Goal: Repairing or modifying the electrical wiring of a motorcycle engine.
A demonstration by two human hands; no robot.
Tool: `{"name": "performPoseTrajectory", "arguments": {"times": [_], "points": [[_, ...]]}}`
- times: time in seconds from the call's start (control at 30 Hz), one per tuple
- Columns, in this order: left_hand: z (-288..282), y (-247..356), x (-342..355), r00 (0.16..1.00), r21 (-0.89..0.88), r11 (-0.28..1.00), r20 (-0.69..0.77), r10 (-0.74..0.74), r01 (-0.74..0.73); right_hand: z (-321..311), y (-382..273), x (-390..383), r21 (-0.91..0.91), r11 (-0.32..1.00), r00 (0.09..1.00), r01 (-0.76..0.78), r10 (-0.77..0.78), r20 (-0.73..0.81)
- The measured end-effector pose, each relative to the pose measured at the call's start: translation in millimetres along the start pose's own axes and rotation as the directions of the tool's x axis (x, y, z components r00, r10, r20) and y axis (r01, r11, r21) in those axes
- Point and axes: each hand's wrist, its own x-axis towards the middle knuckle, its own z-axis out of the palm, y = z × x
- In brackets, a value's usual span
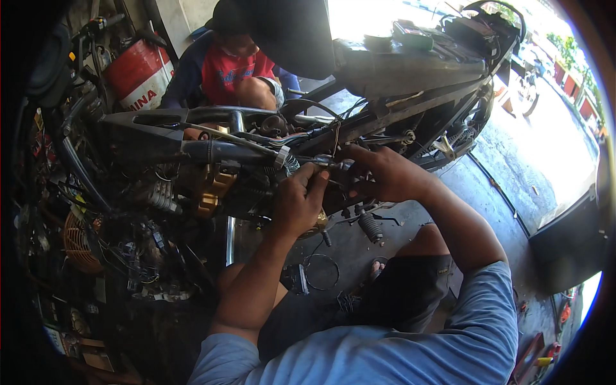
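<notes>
A stripped motorcycle (224, 153) stretches across in front of me, its dark frame and wiring bare. My left hand (298, 200) is closed at the middle of its near side, thumb and fingers pressed together on something too small or hidden to name. Just to its right, my right hand (393, 178) is curled with bent fingers around a part that its own fingers mostly cover. A small silver metal part (337, 163) shows between the two hands. Above my left hand a bundle of wires (292, 165) runs along the frame tube. Gold-coloured engine parts (215, 189) lie left of it.
Across the motorcycle crouches another person (240, 77) in a red and blue shirt. A red and white drum (138, 74) stands at the far left, with cluttered motorcycle parts (151, 256) below it. A footpeg (370, 228) sticks out beneath my right hand. A black box-like object (568, 240) stands right.
</notes>
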Motion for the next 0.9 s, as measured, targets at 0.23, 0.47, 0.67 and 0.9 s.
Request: {"name": "performPoseTrajectory", "arguments": {"times": [0.23, 0.47, 0.67, 0.9], "points": [[10, 19, -3, 0.993, 0.151, 0.984, -0.051, 0.107, -0.098, 14, -18, 25, -0.557, 0.821, 0.923, 0.121, -0.3, -0.242], [10, 14, -4, 0.958, 0.203, 0.95, -0.108, 0.264, -0.239, -4, 0, 60, -0.213, 0.957, 0.979, 0.198, -0.183, 0.089], [18, 12, -6, 0.937, 0.334, 0.899, -0.102, 0.335, -0.285, -3, -6, 87, 0.292, 0.952, 0.996, -0.089, 0.082, 0.036], [17, 10, -11, 0.969, 0.305, 0.934, -0.1, 0.226, -0.186, -13, -12, 86, 0.598, 0.791, 0.978, -0.131, 0.202, -0.052]]}}
